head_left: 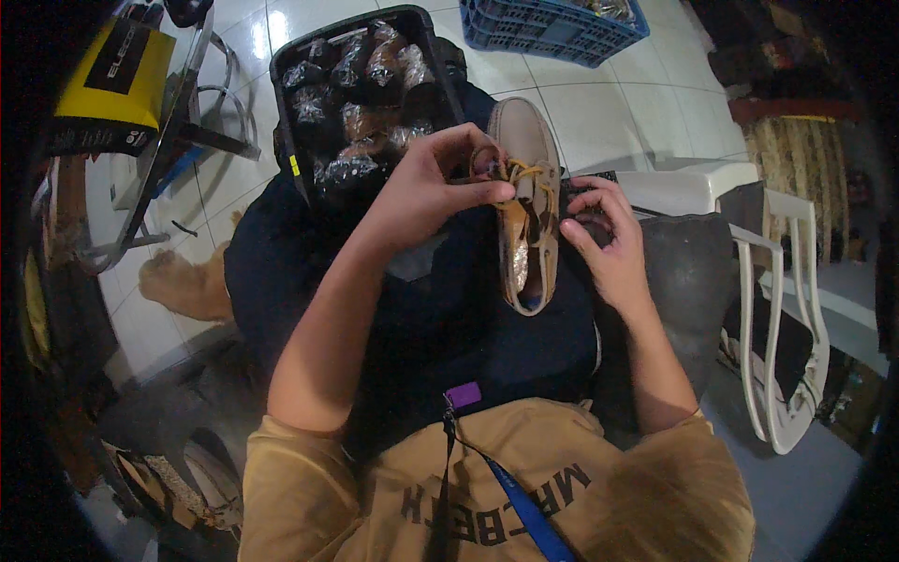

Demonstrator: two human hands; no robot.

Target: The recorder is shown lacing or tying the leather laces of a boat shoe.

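1. Beige shoe (536,201) is above the person's dark trousers (440,309), toe pointing away and sole hidden; whether it rests on the lap cannot be told.
2. Yellowish laces (527,171) cross its upper, partly covered by the left hand's thumb; the shiny patch inside the shoe is hard to make out.
3. Left hand (438,183) comes in from the lower left, wrist bent, thumb and index finger curving toward each other at the laces. Whether they pinch a lace cannot be told; the other fingers are mostly hidden.
4. Right hand (604,225) is at the shoe's right side, palm inward, fingers curled and apart from the thumb, whose tip is at the shoe's edge.
5. Left hand and forearm overlap the black crate (283,140) of plastic-wrapped bundles (361,70); the upper edge cuts off the blue crate (552,37).
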